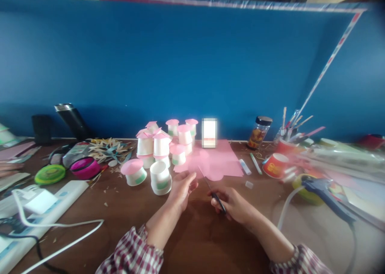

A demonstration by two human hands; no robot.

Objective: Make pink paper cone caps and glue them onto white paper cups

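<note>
While scissors (219, 202) handheld — brushes (284, 116) in cup (285, 147)

My right hand (228, 203) hides part of the scissors (219, 201), my sleeves (132, 250) get cut off below, and a white thing (209, 130) looks blurry.

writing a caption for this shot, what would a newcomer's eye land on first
Probably the big blue panel across the back, then the cluster of white cups, many with pink tops, just left of centre on the brown table. Next, in the lower middle, the right hand holding scissors near the flat pink paper.
</note>
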